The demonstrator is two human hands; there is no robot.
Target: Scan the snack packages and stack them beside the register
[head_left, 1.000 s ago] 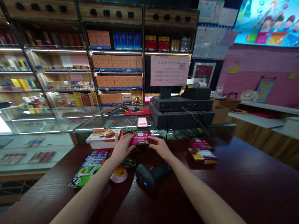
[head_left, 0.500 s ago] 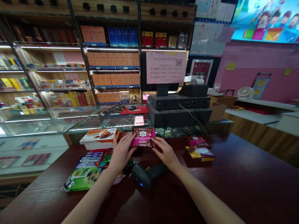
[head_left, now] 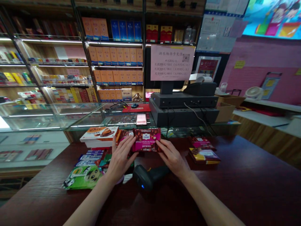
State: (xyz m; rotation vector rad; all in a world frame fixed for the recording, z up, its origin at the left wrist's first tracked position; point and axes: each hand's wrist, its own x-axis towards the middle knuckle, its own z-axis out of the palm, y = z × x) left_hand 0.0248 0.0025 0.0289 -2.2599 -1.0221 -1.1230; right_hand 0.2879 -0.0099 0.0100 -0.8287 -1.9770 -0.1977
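Observation:
Between my two hands, a brown and magenta pack of hazelnut chocolate [head_left: 146, 141] is held up with its printed front facing me. My left hand [head_left: 122, 157] pinches its left edge, and my right hand [head_left: 172, 157] grips its right edge. Below the pack, a black barcode scanner [head_left: 144, 179] with a small blue light lies on the dark wooden counter [head_left: 230, 188]. Left of my left hand are a green panda snack bag [head_left: 82, 178], blue-purple packets [head_left: 90, 158] and a white and orange box [head_left: 100, 135]. Another brown and magenta pack [head_left: 124, 134] is partly hidden behind my left fingers.
On the right lie a yellow and brown chocolate pack [head_left: 204, 156] and a magenta pack [head_left: 202, 142]. A cash register [head_left: 184, 110] with a paper sign [head_left: 172, 62] stands behind on the glass display case [head_left: 82, 116]. Shelves of orange boxes [head_left: 117, 56] line the back.
The hazelnut chocolate pack appears slightly larger and a little further right, still between both hands. The whole view has shifted slightly; a pale patch beside the scanner shows more.

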